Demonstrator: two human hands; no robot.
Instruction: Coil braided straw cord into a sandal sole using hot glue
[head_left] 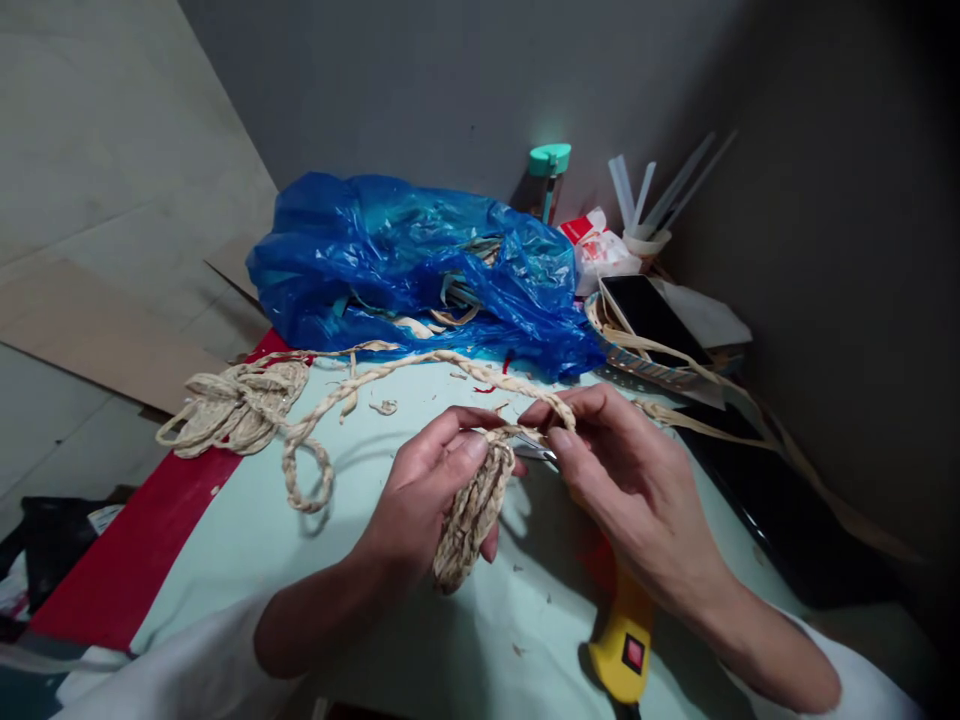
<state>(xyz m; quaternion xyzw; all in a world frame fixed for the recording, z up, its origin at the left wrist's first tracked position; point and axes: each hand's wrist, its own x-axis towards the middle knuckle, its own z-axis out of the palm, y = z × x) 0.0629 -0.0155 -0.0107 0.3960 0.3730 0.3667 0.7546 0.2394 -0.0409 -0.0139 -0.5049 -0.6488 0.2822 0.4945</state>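
Note:
My left hand (439, 475) is closed around a folded bundle of braided straw cord (472, 520), its loops hanging down past the fingers. Between thumb and fingers, my right hand (622, 470) pinches the same pale braid (561, 405) close to the bundle. From there the braid arcs back to the left over the table and ends in a curl (307, 490) beside a larger coiled braid hank (240, 405). Under my right fingers shows a shiny metal piece (534, 450), perhaps scissors, mostly hidden. A yellow tool with a red switch (622, 650), probably a glue gun, lies below my right wrist.
A blue plastic bag (405, 250) with dried strips spreads along the back. At right are a basket (645, 362) with a phone (652, 310), a cup of translucent sticks (646, 240) and a black flat object (787, 510). A teal-capped bottle (550, 165) stands behind.

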